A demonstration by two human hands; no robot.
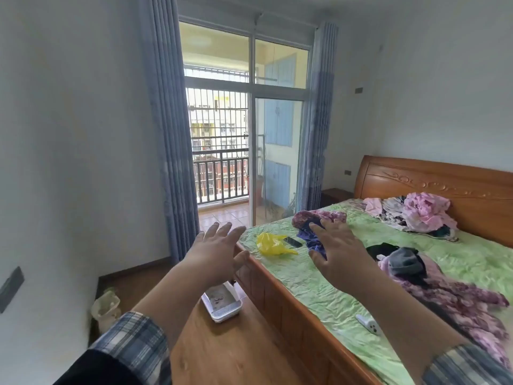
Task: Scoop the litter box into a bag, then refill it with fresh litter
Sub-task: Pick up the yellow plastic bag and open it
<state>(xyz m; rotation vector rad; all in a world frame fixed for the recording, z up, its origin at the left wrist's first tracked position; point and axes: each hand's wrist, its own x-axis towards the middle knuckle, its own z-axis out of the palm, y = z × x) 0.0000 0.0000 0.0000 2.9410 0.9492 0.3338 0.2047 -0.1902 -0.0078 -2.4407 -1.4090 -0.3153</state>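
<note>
left hand (219, 251), right hand (337, 254): spread wide, empty | litter box (222, 304): low, just beside bed (305, 279) | yellow bag (270, 243): on bed, near its edge | risk: limp bag collapsing, spilling scooped clumps

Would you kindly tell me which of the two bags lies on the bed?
The yellow plastic bag, beside the dark phone; the other, a pale sack, stands on the floor by the wall.

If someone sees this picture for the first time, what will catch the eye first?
The left hand and right hand stretch forward, open and empty, mid-frame. A yellow bag lies on the green bed beyond them; the litter box sits on the floor beside the bed.
</note>
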